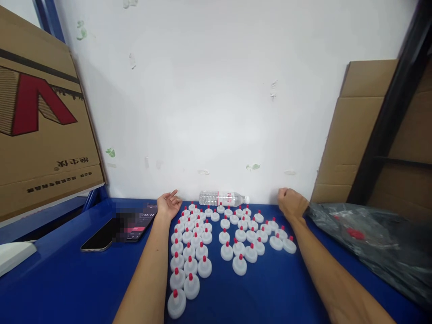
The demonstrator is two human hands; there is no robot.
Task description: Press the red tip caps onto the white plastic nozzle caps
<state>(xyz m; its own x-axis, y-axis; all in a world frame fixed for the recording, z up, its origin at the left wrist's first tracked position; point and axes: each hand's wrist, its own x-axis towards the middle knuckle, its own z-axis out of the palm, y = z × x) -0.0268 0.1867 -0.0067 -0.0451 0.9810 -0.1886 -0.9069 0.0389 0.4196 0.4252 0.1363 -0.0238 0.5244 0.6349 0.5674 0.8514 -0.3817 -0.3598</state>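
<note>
My left hand (pixel 169 205) rests palm up at the back of the blue table, its fingers loosely bent and apart, with nothing in it. Just right of it begins a group of white round nozzle caps with red tips (pixel 191 286), standing upright in rough rows. A second cluster of the same caps (pixel 239 264) spreads toward my right hand (pixel 292 203). That hand is closed in a fist near the wall, and nothing shows sticking out of it. Between the hands, a clear plastic bottle (pixel 222 198) with a white cap lies on its side against the wall.
Two phones (pixel 97 235) lie on the blue table (pixel 67 283) at left, beside a white object (pixel 15 256). A large cardboard box (pixel 43 148) stands at far left. Grey plastic bags (pixel 378 247) lie at right, below a cardboard sheet (pixel 351 135). A white wall (pixel 209 90) closes the back.
</note>
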